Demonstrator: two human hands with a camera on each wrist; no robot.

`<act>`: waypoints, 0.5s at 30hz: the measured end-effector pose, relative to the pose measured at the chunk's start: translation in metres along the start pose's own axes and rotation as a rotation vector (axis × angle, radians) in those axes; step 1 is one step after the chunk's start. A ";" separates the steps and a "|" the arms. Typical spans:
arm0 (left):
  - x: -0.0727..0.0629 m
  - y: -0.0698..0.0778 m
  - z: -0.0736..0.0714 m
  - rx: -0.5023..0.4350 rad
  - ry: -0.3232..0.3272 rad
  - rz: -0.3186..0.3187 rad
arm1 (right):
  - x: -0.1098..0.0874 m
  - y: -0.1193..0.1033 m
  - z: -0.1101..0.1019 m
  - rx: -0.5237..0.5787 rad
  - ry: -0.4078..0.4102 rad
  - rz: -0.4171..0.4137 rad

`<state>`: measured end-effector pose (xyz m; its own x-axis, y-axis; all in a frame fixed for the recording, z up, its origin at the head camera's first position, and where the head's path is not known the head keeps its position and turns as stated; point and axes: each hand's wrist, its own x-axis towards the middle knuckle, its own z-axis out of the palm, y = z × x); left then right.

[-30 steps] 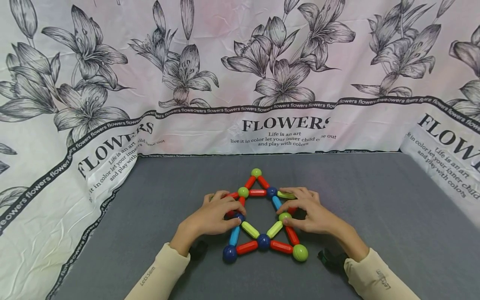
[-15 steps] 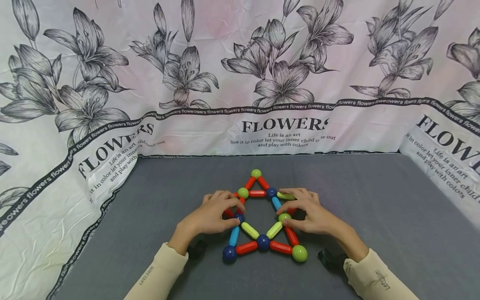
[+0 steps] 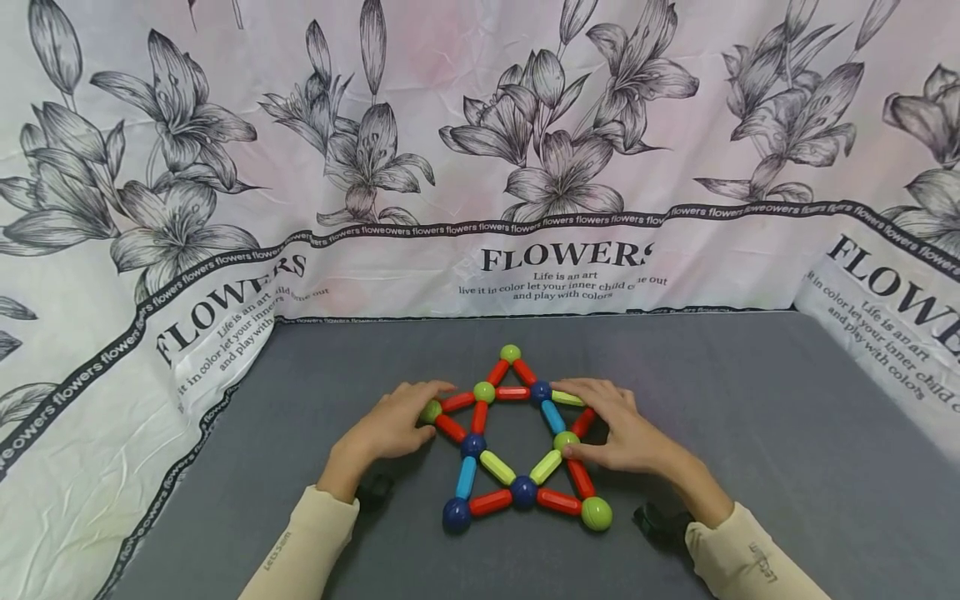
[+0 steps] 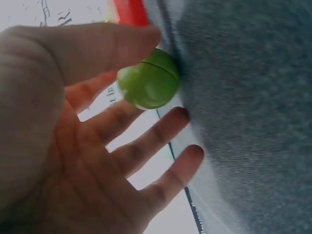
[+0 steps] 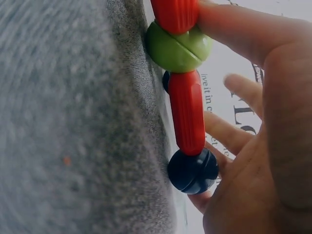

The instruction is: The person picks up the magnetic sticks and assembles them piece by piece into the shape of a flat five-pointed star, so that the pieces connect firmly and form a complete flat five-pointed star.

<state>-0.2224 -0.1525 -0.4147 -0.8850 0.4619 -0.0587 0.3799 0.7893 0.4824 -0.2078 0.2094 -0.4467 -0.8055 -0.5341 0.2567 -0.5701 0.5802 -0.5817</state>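
Observation:
A flat star of magnetic rods and balls (image 3: 512, 392) lies on the grey table. Its rods are red, yellow-green and light blue; its balls are green and dark blue. My left hand (image 3: 384, 423) is at the star's left point, its thumb and index finger on either side of the green ball (image 4: 148, 80), fingers loosely spread. Over the right point reaches my right hand (image 3: 622, 429). In the right wrist view, its thumb touches a red rod (image 5: 176, 14) beside a green ball (image 5: 178, 46). The dark blue ball (image 5: 192, 170) near its fingers is hidden in the head view.
A white cloth printed with black flowers (image 3: 566, 171) hangs behind and to the sides of the grey tabletop (image 3: 720, 392). Dark wrist devices (image 3: 660, 527) sit below the sleeves' cuffs. The star's bottom balls (image 3: 457, 515) lie toward the front edge.
My left hand has moved left, off the inner dark blue ball, to the green ball at the left point. My right hand stays over the right point; its index finger has lifted and straightened.

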 end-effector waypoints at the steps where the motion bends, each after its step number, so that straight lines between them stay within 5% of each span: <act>1: 0.000 -0.001 0.001 0.006 0.011 0.001 | 0.000 0.000 0.000 0.003 -0.001 0.015; 15: 0.001 -0.002 0.003 0.017 0.032 -0.051 | 0.000 0.001 0.003 0.020 -0.007 0.049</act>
<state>-0.2230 -0.1528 -0.4181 -0.9115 0.4077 -0.0549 0.3380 0.8184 0.4648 -0.2080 0.2081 -0.4499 -0.8312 -0.5097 0.2222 -0.5267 0.5936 -0.6085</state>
